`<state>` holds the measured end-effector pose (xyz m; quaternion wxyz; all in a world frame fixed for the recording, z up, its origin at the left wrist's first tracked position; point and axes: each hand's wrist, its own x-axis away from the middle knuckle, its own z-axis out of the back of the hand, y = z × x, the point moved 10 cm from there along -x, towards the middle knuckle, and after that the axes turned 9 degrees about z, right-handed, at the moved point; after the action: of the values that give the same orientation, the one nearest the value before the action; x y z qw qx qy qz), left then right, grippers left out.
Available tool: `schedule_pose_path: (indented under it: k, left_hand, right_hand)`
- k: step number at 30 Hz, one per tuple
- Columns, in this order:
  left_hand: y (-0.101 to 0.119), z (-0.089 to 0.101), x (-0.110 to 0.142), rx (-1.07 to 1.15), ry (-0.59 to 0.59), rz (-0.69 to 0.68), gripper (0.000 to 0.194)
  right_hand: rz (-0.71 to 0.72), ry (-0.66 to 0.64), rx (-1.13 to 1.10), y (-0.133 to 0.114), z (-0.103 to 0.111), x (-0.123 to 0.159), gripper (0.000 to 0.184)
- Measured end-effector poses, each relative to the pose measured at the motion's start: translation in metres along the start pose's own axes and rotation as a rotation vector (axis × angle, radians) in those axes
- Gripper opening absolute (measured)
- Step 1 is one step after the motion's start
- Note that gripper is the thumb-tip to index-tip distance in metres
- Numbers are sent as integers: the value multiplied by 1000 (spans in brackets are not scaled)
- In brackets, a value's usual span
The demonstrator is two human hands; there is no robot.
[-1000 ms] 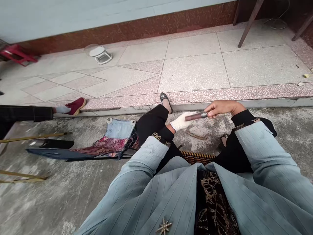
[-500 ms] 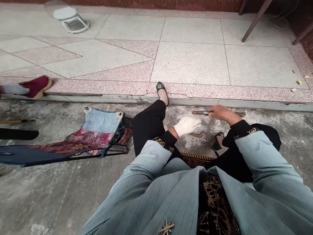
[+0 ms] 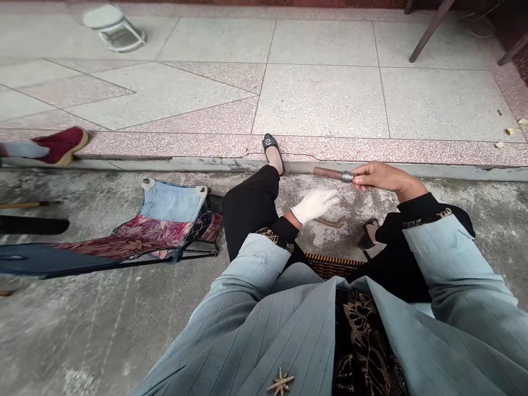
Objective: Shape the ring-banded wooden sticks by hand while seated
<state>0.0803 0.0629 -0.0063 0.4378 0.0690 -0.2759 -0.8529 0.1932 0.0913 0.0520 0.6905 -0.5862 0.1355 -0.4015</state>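
White-gloved at the left hand (image 3: 314,205), with loosely bent fingers and indeterminable grip, holds a brown rod (image 3: 328,173) beside its metallic coil (image 3: 347,176) between closed fingers of the right hand (image 3: 378,178).

A white stool (image 3: 105,17) stands beyond a low denim-and-floral chair (image 3: 159,226).

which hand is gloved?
The left hand: it wears a white glove and is apart from the brown rod. The right hand is bare and grips that rod.
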Motion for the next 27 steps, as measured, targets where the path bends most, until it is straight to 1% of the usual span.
schedule_pose_path:
  k: [2, 4, 6, 7, 9, 11, 13, 16, 18, 19, 21, 22, 23, 24, 25, 27]
  left_hand:
    - [5, -4, 0, -18, -22, -8, 37]
    - [8, -11, 1, -49, -52, -10, 36]
    - [6, -18, 1, -94, -65, 2, 36]
    - [5, -20, 2, -122, -65, 7, 37]
    - [3, -25, 2, -188, -65, -1, 38]
    - [1, -28, 3, -249, -68, -27, 38]
    - [1, -28, 3, -287, -71, -52, 36]
    - [4, -24, 4, -266, -72, -81, 31]
    - [6, -20, 5, -228, -80, -92, 27]
    - [7, -19, 5, -208, -87, -94, 25]
    - [7, -17, 5, -172, -99, -85, 22]
    - [6, -17, 4, -150, -105, -75, 22]
    - [5, -17, 4, -119, -113, -61, 23]
    - [3, -16, 3, -82, -116, -41, 25]
    - [0, -16, 2, -41, -115, -16, 27]
    - [-3, -16, 1, 36, -105, 27, 31]
  right_hand:
    - [-68, 103, 39, 6, 8, -4, 29]
    - [-136, 170, 118, 13, 11, -7, 27]
    - [-218, 204, 300, 19, 15, -9, 26]
    - [-266, 197, 428, 22, 15, -9, 25]
    - [-364, 129, 680, 28, 11, -9, 25]
    - [-434, 13, 842, 35, 1, -10, 26]
    - [-459, -108, 918, 41, -12, -11, 27]
    - [-435, -289, 983, 47, -31, -11, 25]
    - [-398, -428, 943, 51, -46, -8, 21]
    - [-373, -496, 870, 52, -54, -5, 19]
    - [-299, -617, 623, 48, -72, 4, 19]
    - [-242, -647, 480, 41, -78, 7, 20]
    - [-174, -643, 347, 31, -79, 9, 24]
    - [-99, -605, 238, 20, -76, 8, 28]
    - [-30, -522, 159, 9, -68, 6, 33]
    - [30, -255, 62, -2, -38, 0, 38]
